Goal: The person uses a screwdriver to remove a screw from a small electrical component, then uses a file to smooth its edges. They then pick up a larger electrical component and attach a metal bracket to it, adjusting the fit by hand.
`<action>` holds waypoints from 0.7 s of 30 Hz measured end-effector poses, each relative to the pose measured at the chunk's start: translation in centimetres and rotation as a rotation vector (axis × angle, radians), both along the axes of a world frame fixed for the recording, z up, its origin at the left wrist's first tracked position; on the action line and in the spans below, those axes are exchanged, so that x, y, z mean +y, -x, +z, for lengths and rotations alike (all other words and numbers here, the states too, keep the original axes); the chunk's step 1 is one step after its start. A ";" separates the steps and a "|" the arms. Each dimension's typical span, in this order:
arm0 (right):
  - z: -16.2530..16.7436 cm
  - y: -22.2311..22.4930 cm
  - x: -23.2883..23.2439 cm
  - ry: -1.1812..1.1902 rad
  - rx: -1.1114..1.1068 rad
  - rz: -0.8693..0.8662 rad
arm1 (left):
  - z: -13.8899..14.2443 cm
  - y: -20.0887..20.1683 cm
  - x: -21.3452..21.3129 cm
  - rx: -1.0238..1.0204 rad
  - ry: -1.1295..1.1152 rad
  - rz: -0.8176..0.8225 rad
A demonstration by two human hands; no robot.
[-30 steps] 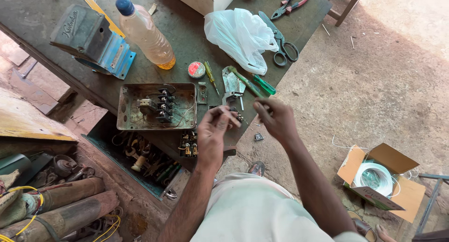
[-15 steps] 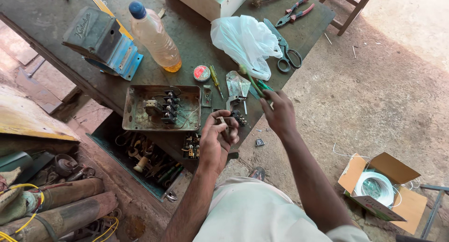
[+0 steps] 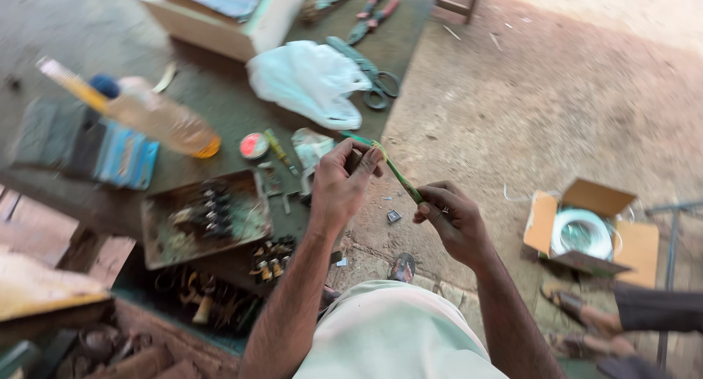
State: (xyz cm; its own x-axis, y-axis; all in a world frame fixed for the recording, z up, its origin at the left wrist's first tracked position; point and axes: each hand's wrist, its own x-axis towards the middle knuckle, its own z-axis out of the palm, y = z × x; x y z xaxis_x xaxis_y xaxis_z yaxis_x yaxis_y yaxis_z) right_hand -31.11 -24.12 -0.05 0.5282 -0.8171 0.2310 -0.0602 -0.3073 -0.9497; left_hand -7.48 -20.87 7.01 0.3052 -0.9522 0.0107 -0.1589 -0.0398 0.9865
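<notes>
My right hand [image 3: 450,218] grips the lower end of a thin green screwdriver [image 3: 399,175], which slants up to the left. Its upper part meets the fingertips of my left hand [image 3: 338,185]. Those fingers are pinched around something small and dark that I cannot make out. Both hands are raised in front of me, over the near right edge of the dark workbench [image 3: 220,101]. Left of my left hand, a rusty metal tray [image 3: 165,243] holds dark small parts.
The bench carries a plastic bottle [image 3: 165,123] of amber liquid, a white plastic bag [image 3: 311,82], scissors [image 3: 370,75], red-handled pliers [image 3: 375,11], a round red tin [image 3: 254,145] and a pale box [image 3: 220,24]. An open cardboard box [image 3: 586,229] with a white coil sits on the floor. Another person's sandalled feet [image 3: 578,324] are at right.
My right hand took the green screwdriver off the bench and drew it toward me. My left hand rose to meet it. The view shifted and blurred.
</notes>
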 end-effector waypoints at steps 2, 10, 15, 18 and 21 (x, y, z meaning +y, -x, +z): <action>0.1 2.3 0.2 -0.065 -0.034 -0.027 | 0.6 1.5 -1.2 -0.112 -0.044 -0.066; -1.0 12.7 0.3 -0.157 -0.118 -0.281 | -3.1 9.5 -6.3 -0.106 -0.022 -0.232; -0.4 15.6 1.2 -0.225 -0.004 -0.388 | -4.1 13.9 -9.2 0.453 -0.319 -0.272; 0.6 15.9 1.8 -0.231 0.032 -0.373 | -4.3 13.9 -9.0 0.958 -0.256 -0.261; 1.8 14.4 2.4 -0.134 0.062 -0.328 | -4.9 12.6 -7.7 1.026 -0.121 -0.233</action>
